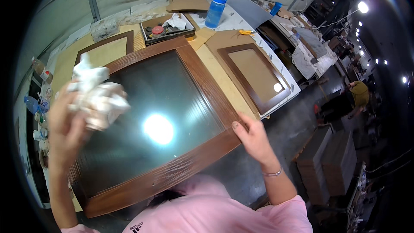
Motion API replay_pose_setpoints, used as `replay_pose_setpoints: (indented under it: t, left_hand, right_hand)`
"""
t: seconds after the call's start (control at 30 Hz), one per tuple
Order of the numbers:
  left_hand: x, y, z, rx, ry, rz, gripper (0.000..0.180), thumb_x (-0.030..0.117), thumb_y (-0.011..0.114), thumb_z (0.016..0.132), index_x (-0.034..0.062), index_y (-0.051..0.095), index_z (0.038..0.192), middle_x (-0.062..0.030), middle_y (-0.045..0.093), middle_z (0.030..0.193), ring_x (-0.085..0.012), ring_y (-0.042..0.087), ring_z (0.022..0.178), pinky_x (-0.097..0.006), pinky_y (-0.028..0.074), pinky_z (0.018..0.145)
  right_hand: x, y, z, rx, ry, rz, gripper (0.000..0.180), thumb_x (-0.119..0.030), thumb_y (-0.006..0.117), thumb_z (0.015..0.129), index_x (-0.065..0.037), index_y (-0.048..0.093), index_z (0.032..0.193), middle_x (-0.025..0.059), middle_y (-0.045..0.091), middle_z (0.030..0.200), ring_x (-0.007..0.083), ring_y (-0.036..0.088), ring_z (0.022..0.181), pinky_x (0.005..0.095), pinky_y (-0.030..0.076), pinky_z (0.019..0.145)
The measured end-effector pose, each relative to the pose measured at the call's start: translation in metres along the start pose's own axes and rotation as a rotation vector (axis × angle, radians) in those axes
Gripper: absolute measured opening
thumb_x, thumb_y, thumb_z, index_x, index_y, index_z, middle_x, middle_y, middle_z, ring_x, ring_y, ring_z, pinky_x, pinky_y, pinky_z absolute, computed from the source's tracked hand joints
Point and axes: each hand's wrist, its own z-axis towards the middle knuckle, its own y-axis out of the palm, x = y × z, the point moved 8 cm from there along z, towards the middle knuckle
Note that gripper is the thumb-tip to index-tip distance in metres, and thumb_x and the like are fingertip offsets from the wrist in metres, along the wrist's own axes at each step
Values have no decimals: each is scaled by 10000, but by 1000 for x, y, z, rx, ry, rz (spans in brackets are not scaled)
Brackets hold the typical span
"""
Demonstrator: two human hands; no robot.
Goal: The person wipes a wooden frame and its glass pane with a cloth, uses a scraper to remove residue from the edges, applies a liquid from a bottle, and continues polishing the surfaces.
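Though small, shirt lettering (136, 227) near panel (155, 105)

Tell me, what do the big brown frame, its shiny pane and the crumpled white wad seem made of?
Brown frame: looks like wood, stained with a slight sheen; grain lines show.
Shiny pane: probably glass, smooth and glossy given its bright glare, though plastic could look similar.
White wad: thin, soft and matte, judging by its crumpled folds; paper or cloth, I cannot tell which.
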Motion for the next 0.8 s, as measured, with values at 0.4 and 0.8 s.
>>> replay_pose_setpoints:
  t: [0.4, 0.8]
  left_hand:
    - [-2, 167, 95, -134, 291, 399, 534, 47, 740, 700, 22, 573, 1207, -184, 577, 1261, -421, 541, 1180, -488, 415, 1040]
    - [16, 133, 53, -404, -593, -504, 360, -7, 539, 836, -86, 618, 1179, -98, 664, 1043, -140, 618, 940, -291, 487, 850]
  right_hand:
    - [11, 8, -11, 247, -60, 89, 328, -178, 571, 976, 54, 630, 1199, 292, 654, 848, 426, 681, 781, 459, 522, 684]
    - [-21, -24, 8, 188, -395, -117, 521, -148, 728, 826, 37, 569, 1286, 248, 589, 1275, 398, 595, 1146, 438, 524, 919]
